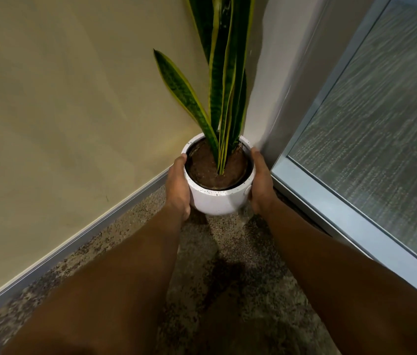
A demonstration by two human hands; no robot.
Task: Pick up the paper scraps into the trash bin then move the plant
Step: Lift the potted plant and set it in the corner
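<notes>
Nearest the camera, two bare forearms reach forward over a speckled brown carpet point(228, 290). The left hand point(178, 188) is cupped against the left side of a white pot point(219, 201), its fingers curled round the wall with the tips near the rim. The right hand point(261, 183) mirrors it on the right side, palm pressed to the pot and fingers wrapped round toward the far side, so both hands grip the pot between them. Whether the pot rests on the carpet or hangs just above it cannot be told; a shadow lies under its base.

The pot is white with fine dark flecks, and a dark inner liner holds brown soil point(215, 170). From the soil rises the plant point(224, 85), with long stiff green leaves edged in yellow; one leaf leans to the left, the others stand tall and pass out of the top of the view.

The pot sits in a corner: a beige wall point(61, 111) with a grey baseboard point(74, 242) to the left, and a metal-framed glass panel point(381, 124) to the right. No writing or label can be read on anything.
</notes>
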